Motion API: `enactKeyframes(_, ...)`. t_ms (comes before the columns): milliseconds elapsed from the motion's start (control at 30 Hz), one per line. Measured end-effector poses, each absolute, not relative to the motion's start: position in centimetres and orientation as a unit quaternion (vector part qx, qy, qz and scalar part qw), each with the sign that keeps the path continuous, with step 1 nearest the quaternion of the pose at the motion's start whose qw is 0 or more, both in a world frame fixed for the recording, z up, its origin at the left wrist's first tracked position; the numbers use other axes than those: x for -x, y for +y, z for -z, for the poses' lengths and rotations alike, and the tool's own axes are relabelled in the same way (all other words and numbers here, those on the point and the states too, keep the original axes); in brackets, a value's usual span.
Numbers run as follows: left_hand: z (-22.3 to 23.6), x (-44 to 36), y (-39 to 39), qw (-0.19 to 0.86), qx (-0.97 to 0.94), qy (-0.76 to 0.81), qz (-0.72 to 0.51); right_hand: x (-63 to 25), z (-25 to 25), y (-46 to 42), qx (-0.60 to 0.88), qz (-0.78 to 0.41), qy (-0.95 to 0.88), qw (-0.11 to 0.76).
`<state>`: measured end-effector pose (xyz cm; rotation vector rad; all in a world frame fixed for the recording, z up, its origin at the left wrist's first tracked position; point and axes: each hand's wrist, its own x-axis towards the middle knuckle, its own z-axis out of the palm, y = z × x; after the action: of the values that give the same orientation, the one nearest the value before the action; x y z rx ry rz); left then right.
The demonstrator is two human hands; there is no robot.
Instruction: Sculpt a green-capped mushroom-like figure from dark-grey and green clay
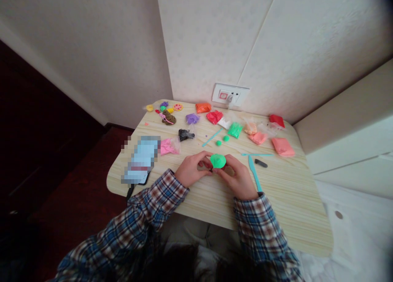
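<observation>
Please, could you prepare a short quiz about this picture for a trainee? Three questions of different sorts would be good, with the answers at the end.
1. True or false: only the left hand touches the green piece.
2. Choose one. What lies on the table beside the right hand, on its outer side?
A) a black packet
B) a blue knife
C) an orange packet
3. How many small green balls lie just beyond the green piece, on the side away from the wearer?

Key:
1. False; the right hand touches it too.
2. B.
3. Two.
</observation>
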<state>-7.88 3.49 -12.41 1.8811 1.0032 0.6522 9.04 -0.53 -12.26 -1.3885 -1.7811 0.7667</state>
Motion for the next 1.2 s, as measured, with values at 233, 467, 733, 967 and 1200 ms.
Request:
enactKeyframes(233,12.56,7.67,3.39,0.45,-0.745,0.414,-0.267,-8.96,12.33,-0.52,0.538,-0.304,-0.696,0.366)
enactKeyframes(467,12.24,7.75,3.4,0.445,-0.746,0.423,-0.259,-8.81,12.32,-0.44,0.536,-0.313,-0.693,0.366)
enactKeyframes(733,12.56,7.74,3.53,0.459,-0.742,0.403,-0.275,-8.77,12.24,-0.51,0.533,-0.306,-0.699,0.365)
enactKeyframes(967,12.62,7.57,3.43,0.437,-0.755,0.413,-0.262,-8.57,12.34,-0.48,0.54,-0.304,-0.695,0.364)
enactKeyframes(1200,12.57,7.93,3.68,0.459,-0.742,0.4,-0.279,-8.81,12.38,-0.4,0.541,-0.309,-0.694,0.361)
